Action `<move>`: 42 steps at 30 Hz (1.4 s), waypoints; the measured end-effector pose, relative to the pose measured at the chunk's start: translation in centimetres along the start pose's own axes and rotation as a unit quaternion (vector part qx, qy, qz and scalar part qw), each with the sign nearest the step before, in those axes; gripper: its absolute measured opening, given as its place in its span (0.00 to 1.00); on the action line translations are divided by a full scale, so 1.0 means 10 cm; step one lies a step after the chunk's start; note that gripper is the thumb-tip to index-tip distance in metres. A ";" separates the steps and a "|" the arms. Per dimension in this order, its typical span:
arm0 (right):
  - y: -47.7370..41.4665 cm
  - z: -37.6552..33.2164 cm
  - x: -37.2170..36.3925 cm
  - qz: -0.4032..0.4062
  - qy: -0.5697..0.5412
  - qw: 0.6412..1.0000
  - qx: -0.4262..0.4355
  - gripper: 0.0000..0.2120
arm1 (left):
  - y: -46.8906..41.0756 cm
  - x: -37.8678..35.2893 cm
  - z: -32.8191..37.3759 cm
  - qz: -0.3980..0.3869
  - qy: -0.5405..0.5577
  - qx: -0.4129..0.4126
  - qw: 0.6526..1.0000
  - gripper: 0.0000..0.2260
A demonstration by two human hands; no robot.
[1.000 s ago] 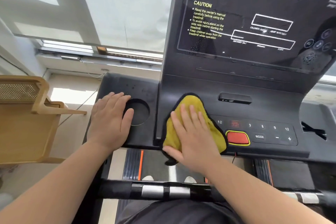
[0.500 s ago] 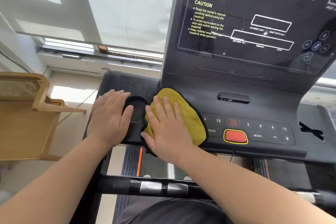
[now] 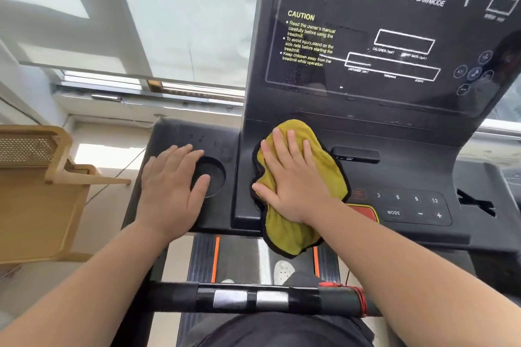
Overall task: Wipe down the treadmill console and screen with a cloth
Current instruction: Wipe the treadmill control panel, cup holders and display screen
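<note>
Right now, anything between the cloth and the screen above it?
Nothing visible. The cloth, flat under the right hand, lies on the console just below the screen; only bare black panel separates them. The left hand rests off to the side by the cup holder.

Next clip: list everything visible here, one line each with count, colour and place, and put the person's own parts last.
cloth: 1, yellow with dark edging, flat on the console's left side, hanging over its front edge
console: 1, black, centre
screen: 1, black, white outlines, yellow caution text, above the console
red button: 1, yellow-bordered, right of the cloth, partly hidden
cup holder: 1, black, round recess left of the console
handlebar: 1, black with silver pads, bottom
wooden rack: 1, tan, far left
shoe: 1, white, on the belt below
left hand: flat beside the cup holder
right hand: flat on the cloth
</note>
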State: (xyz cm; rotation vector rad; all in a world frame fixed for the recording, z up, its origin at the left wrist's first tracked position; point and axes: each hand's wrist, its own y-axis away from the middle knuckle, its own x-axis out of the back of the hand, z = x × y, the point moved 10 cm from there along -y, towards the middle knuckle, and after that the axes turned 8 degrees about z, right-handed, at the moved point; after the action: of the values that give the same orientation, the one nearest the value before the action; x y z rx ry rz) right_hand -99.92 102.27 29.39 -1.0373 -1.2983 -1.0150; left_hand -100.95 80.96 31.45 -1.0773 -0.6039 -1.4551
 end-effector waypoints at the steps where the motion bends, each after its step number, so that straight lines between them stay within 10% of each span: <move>1: -0.10 -0.07 0.03 0.008 0.007 1.000 0.018 0.42 | -0.01 0.00 0.04 0.003 0.006 -0.003 1.000 0.25; 9: -0.53 -0.42 0.11 0.058 0.013 0.993 0.107 0.45 | -0.32 0.00 0.21 0.056 0.091 0.014 0.994 0.26; 30: -0.75 0.78 1.07 0.295 0.056 0.943 -0.142 0.57 | -1.31 0.23 1.04 0.070 0.275 -0.038 0.958 0.28; 42: -1.57 0.86 2.49 0.335 0.191 0.923 0.003 0.55 | -1.37 0.23 0.86 0.001 0.424 0.056 0.904 0.27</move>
State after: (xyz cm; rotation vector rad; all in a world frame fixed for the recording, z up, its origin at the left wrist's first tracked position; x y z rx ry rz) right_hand -116.71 106.85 54.61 -1.0995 -0.5534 -0.6338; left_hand -111.47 89.92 40.21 -0.2735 -0.0508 -1.6803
